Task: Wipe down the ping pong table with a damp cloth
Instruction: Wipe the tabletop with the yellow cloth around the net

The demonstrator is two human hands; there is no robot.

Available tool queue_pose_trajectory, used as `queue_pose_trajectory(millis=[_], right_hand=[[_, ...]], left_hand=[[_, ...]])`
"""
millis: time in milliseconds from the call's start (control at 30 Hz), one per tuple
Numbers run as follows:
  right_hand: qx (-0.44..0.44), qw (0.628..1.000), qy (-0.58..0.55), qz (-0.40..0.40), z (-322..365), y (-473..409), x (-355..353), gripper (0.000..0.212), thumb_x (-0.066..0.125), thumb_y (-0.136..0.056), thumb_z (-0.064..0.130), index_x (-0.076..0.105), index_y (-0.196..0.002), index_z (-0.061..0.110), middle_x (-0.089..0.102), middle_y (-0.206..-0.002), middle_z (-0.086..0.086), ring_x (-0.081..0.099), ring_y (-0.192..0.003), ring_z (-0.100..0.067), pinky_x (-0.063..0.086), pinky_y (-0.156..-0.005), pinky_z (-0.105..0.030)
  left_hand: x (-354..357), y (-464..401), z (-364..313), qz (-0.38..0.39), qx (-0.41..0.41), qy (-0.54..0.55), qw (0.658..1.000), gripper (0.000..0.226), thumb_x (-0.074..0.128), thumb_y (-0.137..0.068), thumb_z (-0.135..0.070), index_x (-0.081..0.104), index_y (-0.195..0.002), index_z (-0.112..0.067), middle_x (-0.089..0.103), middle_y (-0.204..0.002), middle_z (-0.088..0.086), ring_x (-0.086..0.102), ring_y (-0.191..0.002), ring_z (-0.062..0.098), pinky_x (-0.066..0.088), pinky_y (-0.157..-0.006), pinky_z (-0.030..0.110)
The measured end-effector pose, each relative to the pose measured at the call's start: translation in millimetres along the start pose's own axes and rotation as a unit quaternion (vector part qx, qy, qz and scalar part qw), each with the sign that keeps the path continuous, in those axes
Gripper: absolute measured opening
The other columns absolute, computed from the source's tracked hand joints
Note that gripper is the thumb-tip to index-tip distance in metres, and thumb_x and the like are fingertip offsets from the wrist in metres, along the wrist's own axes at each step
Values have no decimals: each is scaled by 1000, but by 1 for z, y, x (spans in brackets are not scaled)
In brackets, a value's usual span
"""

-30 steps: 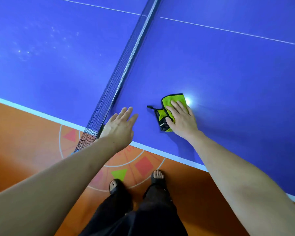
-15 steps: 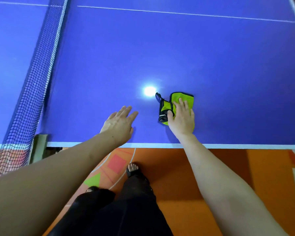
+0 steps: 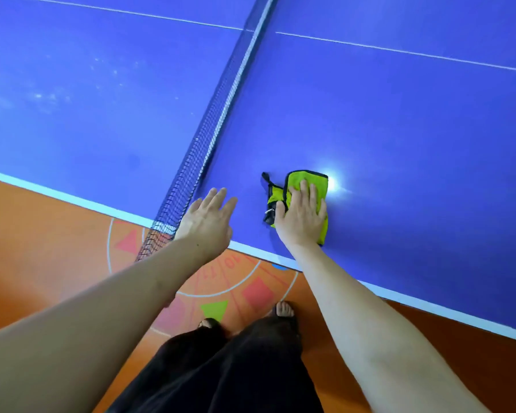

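A blue ping pong table (image 3: pixel 385 120) with white lines fills the upper view. On its near edge, right of the net, lies a folded lime-green cloth (image 3: pixel 306 181) with black trim. My right hand (image 3: pixel 301 217) presses flat on the cloth, fingers spread over it. My left hand (image 3: pixel 207 220) rests palm down with fingers apart at the table's edge, between the net and the cloth, holding nothing.
A black net (image 3: pixel 218 120) with a white top band crosses the table from the near edge to the far side. Dusty specks mark the table half left of the net. Below is an orange floor (image 3: pixel 42 234) with painted shapes, and my feet (image 3: pixel 283 310).
The view has swung back to the left, so the net crosses the middle again. My right hand stays pressed on the cloth near the table's edge; my left hand stays flat beside it.
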State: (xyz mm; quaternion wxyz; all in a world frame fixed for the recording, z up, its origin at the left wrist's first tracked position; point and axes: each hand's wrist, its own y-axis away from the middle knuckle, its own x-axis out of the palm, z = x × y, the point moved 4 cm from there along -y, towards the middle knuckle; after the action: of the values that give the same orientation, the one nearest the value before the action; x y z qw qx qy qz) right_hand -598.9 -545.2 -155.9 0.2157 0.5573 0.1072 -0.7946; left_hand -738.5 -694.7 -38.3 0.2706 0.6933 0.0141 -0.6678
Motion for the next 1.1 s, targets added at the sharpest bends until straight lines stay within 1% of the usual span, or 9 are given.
queue_pose_trajectory(millis=[133, 267, 367, 467, 567, 700, 933, 1000, 1100], right_hand=[[-88, 996, 4, 33, 94, -19, 35, 56, 53, -97, 51, 54, -147, 25, 37, -168, -1, 24, -158, -24, 18, -126, -53], [-205, 975, 43, 69, 143, -19, 60, 58, 45, -99, 53, 48, -153, 32, 34, -170, 4, 22, -159, -21, 17, -125, -51], [-284, 954, 41, 88, 144, -16, 63, 58, 40, -99, 55, 52, -151, 31, 37, -168, 5, 24, -158, -21, 18, -125, -50], [-333, 938, 33, 94, 116, -14, 54, 58, 38, -99, 58, 54, -147, 31, 36, -168, 8, 22, -159, -17, 16, -126, -47], [-312, 948, 17, 64, 60, -4, 31, 56, 38, -99, 57, 55, -145, 31, 37, -167, 9, 24, -158, -16, 19, -126, -48], [-252, 967, 21, 30, -49, 4, -10, 54, 41, -100, 55, 57, -145, 31, 39, -167, 8, 25, -158, -16, 23, -126, -49], [-42, 997, 52, -25, -253, 35, -93, 56, 40, -103, 57, 53, -150, 29, 34, -169, 6, 22, -160, -17, 24, -126, -48], [14, 997, 63, -40, -283, 50, -104, 55, 41, -103, 56, 53, -149, 29, 35, -169, 5, 23, -159, -19, 27, -124, -49], [85, 993, 74, -42, -290, 65, -104, 56, 40, -104, 57, 48, -152, 30, 31, -171, 4, 21, -160, -21, 27, -124, -51]], left_hand=[[0, 27, 71, -22, -63, -6, 998, 63, 43, -98, -27, 22, -156, -18, 15, -164, 7, 11, -152, 26, 23, -119, 41], [-1, 37, 94, -23, -60, -17, 998, 66, 43, -96, -25, 18, -157, -20, 13, -164, 7, 10, -152, 27, 22, -120, 42], [-4, 39, 94, -22, -64, -28, 997, 66, 42, -98, -26, 15, -158, -20, 12, -165, 7, 8, -153, 26, 20, -121, 42], [-9, 35, 71, -13, -55, -31, 998, 67, 41, -99, -27, 11, -159, -21, 7, -166, 7, 3, -153, 25, 16, -121, 41], [-10, 22, 29, 1, -25, -29, 999, 68, 41, -99, -26, 9, -159, -21, 5, -166, 7, 3, -153, 26, 17, -121, 41], [-8, -5, -58, 14, 37, -8, 999, 67, 40, -99, -25, 10, -159, -21, 6, -166, 8, 5, -153, 27, 19, -121, 42], [-7, -39, -203, 31, 166, -13, 986, 65, 39, -101, -27, 11, -160, -21, 6, -167, 7, 5, -154, 25, 16, -121, 40], [-3, -45, -227, 37, 187, -23, 981, 65, 37, -102, -27, 10, -160, -21, 5, -167, 6, 3, -154, 24, 15, -121, 40], [2, -48, -245, 46, 206, -26, 977, 65, 38, -101, -27, 10, -160, -21, 5, -167, 6, 4, -154, 23, 15, -122, 40]])
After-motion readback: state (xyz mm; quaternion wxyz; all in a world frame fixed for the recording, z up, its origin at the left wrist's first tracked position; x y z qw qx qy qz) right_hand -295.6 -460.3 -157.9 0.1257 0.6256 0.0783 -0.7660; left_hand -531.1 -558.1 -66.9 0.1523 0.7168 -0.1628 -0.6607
